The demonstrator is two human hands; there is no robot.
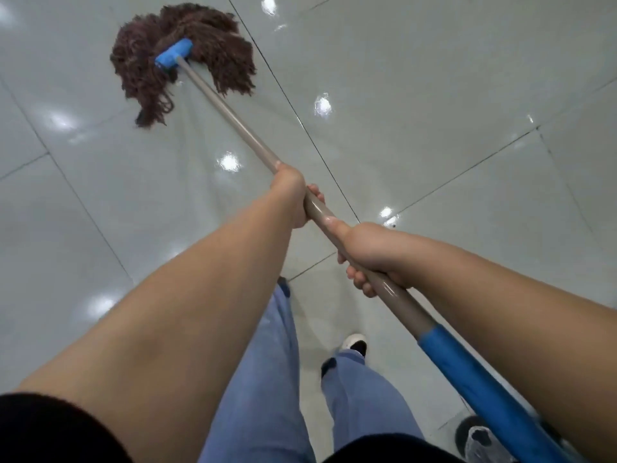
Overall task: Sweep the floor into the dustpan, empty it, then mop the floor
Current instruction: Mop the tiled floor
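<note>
Head view. Mopping stage, judging by the tool in hand and no broom or dustpan in sight.

Left hand (289, 195) wrapped around the mop handle (230, 115), further down the shaft toward the head. Right hand (370, 255) clamped on the same handle just behind, toward 5 o'clock, knuckles up, fingers curled under. Hands close together, not touching, a short bare stretch of shaft between them.

Mop head (180, 58) out at 11 o'clock, flat on the tiled floor (434, 95), well away from the feet.

To do this step well: keep the strands pressed flat and spread, not bunched. Draw in overlapping passes, stepping backward to avoid treading on wet tile. Let the lower hand steer and the upper hand push. Watch the grout lines, where dirt likely hides.

Look of the mop: dark reddish-brown yarn strands, shaggy, fanned out to both sides of a bright blue clamp (174, 52). One clump trailing toward 6 o'clock. Handle smooth, beige-grey, glossy, running diagonally from 11 to 5 o'clock, ending in a blue grip sleeve (474, 372) at lower right. Floor pale grey-green, shiny, with ceiling-light reflections; wetness hard to judge.

Blue trousers (267, 379) and a white shoe (354, 342) at 6 o'clock.
</note>
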